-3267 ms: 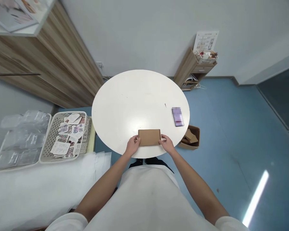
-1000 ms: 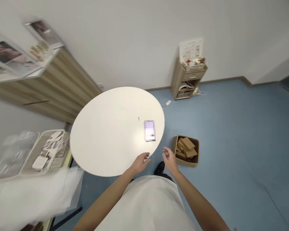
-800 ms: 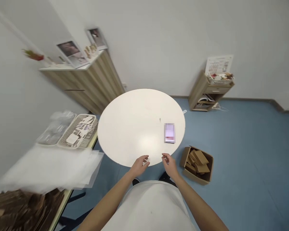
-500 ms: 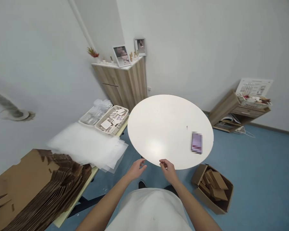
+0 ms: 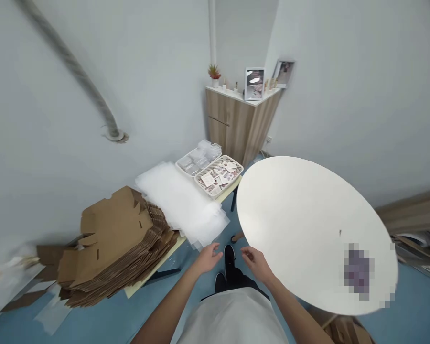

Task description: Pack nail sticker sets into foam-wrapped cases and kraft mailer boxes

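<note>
My left hand (image 5: 208,258) hangs in the air with its fingers loosely bent and apart, holding nothing. It is nearest to the stack of translucent white sheets (image 5: 181,200). To its left lies a thick stack of flat brown cardboard boxes (image 5: 114,234). My right hand (image 5: 257,263) is beside the left rim of the round white table (image 5: 308,205), its fingers slightly curled and nothing seen in them. A purple thing (image 5: 359,270), blurred into pixels, lies on the table's right part.
Beyond the sheets stand a basket of printed cards (image 5: 218,177) and a basket of clear plastic bags (image 5: 197,160). A wooden cabinet (image 5: 232,124) fills the corner. A carton (image 5: 344,329) with cardboard pieces is partly hidden below the round table.
My view has turned left, so the round table now sits further right and the cardboard stack nearer the middle. Both hands have moved from the table's front edge toward the side table.
</note>
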A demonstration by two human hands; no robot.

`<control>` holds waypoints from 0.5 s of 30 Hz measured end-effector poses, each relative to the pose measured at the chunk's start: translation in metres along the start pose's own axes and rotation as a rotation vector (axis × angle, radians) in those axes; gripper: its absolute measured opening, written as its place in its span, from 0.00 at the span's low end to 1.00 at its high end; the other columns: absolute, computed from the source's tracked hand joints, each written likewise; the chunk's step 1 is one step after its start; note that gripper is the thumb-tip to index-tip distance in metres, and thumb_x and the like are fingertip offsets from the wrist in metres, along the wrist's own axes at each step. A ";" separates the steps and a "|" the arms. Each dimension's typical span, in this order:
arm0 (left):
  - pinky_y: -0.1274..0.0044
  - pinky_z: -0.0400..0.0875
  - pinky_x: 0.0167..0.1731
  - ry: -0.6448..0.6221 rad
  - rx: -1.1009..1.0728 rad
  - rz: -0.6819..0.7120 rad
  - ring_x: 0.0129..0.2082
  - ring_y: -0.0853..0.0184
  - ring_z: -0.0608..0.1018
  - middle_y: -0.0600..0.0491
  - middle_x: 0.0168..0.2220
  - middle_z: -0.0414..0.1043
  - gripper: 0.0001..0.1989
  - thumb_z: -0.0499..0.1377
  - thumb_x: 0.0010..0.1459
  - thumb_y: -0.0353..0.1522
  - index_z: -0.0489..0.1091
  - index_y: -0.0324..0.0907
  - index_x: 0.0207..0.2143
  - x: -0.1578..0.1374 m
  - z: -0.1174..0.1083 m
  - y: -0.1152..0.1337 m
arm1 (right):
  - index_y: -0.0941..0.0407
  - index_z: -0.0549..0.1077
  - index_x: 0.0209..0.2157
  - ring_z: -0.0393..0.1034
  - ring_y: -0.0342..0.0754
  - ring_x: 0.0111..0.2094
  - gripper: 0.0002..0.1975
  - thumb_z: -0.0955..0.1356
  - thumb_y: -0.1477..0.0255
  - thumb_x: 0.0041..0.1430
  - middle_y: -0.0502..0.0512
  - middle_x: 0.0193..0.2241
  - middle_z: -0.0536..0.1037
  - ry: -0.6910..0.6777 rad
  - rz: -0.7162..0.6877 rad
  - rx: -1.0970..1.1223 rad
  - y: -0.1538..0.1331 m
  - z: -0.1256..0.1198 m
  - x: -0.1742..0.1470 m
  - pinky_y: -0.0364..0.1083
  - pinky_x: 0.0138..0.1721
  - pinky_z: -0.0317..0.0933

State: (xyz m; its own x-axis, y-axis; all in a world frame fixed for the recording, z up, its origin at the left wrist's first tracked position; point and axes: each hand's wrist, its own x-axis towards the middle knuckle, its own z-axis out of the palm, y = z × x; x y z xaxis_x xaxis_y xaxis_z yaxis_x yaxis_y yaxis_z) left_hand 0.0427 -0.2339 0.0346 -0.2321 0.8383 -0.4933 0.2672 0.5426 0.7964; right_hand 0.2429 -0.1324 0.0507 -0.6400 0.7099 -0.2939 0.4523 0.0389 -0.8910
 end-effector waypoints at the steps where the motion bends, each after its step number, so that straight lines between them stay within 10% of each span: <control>1: 0.71 0.65 0.40 0.006 -0.008 -0.003 0.42 0.59 0.71 0.43 0.48 0.65 0.29 0.54 0.47 0.45 0.61 0.39 0.50 0.001 -0.005 0.001 | 0.56 0.71 0.37 0.67 0.47 0.29 0.15 0.61 0.64 0.51 0.54 0.30 0.74 0.002 0.000 0.019 -0.003 0.002 0.013 0.47 0.32 0.62; 15: 0.72 0.67 0.37 0.313 -0.087 -0.042 0.38 0.64 0.73 0.47 0.45 0.67 0.19 0.55 0.49 0.40 0.65 0.42 0.43 0.105 -0.101 0.039 | 0.56 0.70 0.37 0.67 0.46 0.29 0.14 0.60 0.66 0.50 0.53 0.30 0.74 -0.021 -0.066 0.045 -0.054 0.013 0.193 0.46 0.34 0.61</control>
State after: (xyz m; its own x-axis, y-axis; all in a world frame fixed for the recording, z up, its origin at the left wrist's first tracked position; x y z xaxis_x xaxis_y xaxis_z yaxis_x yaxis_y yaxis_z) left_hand -0.0660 -0.1300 0.0495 -0.5210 0.7513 -0.4051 0.1739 0.5581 0.8113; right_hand 0.0870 -0.0067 0.0380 -0.6807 0.6917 -0.2414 0.3808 0.0526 -0.9231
